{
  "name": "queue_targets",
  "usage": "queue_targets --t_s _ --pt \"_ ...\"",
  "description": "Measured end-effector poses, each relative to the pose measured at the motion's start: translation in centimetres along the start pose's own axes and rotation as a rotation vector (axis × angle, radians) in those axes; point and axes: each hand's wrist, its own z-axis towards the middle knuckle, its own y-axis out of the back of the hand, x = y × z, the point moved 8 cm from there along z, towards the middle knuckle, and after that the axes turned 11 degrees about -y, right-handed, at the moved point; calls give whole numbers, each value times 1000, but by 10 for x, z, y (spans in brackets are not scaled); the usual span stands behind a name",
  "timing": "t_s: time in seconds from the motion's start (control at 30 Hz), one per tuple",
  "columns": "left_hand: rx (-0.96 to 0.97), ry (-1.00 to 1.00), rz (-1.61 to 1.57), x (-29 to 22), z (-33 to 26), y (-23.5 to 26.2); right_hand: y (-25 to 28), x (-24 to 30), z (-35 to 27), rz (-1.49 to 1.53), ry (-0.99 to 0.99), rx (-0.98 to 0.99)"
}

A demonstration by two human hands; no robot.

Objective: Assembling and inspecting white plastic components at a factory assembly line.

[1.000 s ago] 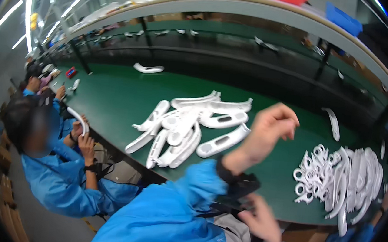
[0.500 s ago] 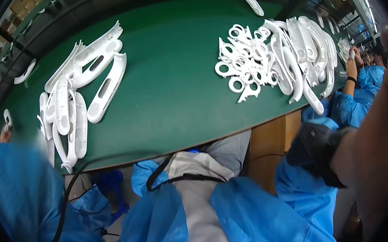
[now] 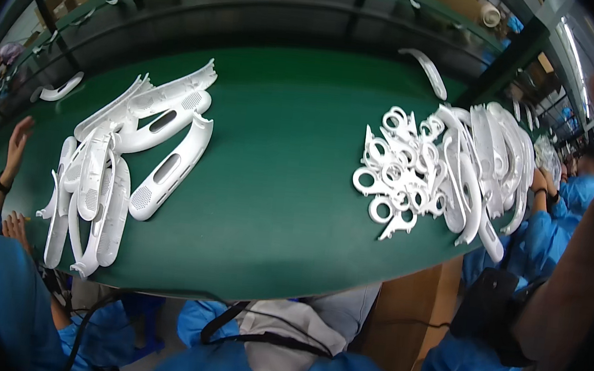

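White ring parts [image 3: 406, 176] and curved white shells [image 3: 488, 150] are lying on the table [image 3: 280, 177], left of the right hand [image 3: 579, 263] — whose grip I cannot tell.

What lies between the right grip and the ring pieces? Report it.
In this view, the pile of long white pieces lies between the right grip and the ring pieces. A co-worker's blue sleeve also shows there.

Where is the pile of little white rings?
In the head view, the ring pile is right of middle on the green table, just left of a heap of long white pieces.
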Motion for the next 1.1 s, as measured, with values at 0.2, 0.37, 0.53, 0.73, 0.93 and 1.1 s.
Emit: queue_targets --t_s 0.2,0.37,0.53,0.73,0.93,1.1 --pt "1 60 28 -7 46 2 8 6 27 34 -65 -5" --pt "-40 197 51 -21 30 -1 -8 5 4 99 -200 28" --pt "-96 231 39 3 7 -7 -12 -5 -7 86 -261 79" --pt "-60 282 152 6 43 -19 -48 -18 -8 195 -279 49" --pt "-80 345 172 57 52 -72 -52 -30 -9 223 -352 66" --pt "-104 370 92 73 42 -100 -29 -33 3 148 -431 76"
